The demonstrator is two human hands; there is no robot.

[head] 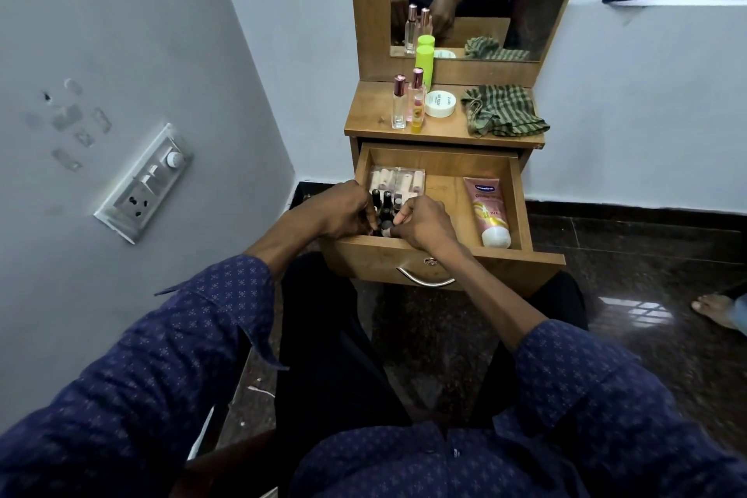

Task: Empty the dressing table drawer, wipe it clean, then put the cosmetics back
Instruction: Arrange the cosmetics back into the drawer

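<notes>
Both grips worked inside the open drawer at its near left corner. The left grip curled over a cluster of dark-capped small bottles; the right grip pinched one small bottle between thumb and fingertips. Just beyond them lay a clear case; right of the right grip lay a pink tube. On the table above sat a striped cloth.

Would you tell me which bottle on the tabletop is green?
The tall bottle by the mirror: it is bright green all over, while the two perfume bottles in front are clear with pink caps.
</notes>
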